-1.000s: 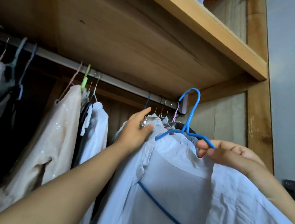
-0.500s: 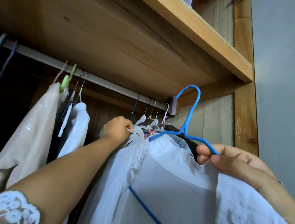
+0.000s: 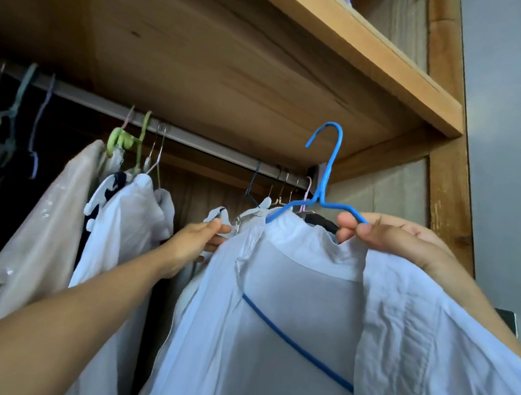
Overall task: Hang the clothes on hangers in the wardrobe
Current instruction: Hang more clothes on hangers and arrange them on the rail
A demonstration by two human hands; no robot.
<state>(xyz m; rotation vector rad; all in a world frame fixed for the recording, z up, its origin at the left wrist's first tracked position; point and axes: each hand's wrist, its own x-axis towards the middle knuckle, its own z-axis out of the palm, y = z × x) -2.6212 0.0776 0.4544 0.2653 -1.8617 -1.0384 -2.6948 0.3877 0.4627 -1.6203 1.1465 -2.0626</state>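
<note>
Right hand (image 3: pixel 390 239) pinches the blue hanger (image 3: pixel 322 186) at centre frame, white shirt (image 3: pixel 297 353) already draped on it. Left hand (image 3: pixel 194 243), fingers fairly straight, touches hung clothes (image 3: pixel 229 219). Hook sits below the rail (image 3: pixel 194 137), not yet hooked; hanging remains.

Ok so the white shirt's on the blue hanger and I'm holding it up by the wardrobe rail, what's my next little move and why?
Probably lift the blue wire hanger and hook it over the grey metal rail. Its hook hangs free in front of the rail, and the right hand pinches its shoulder with the white shirt draped on. The left hand touches the hung clothes beside an open stretch of rail.
</note>
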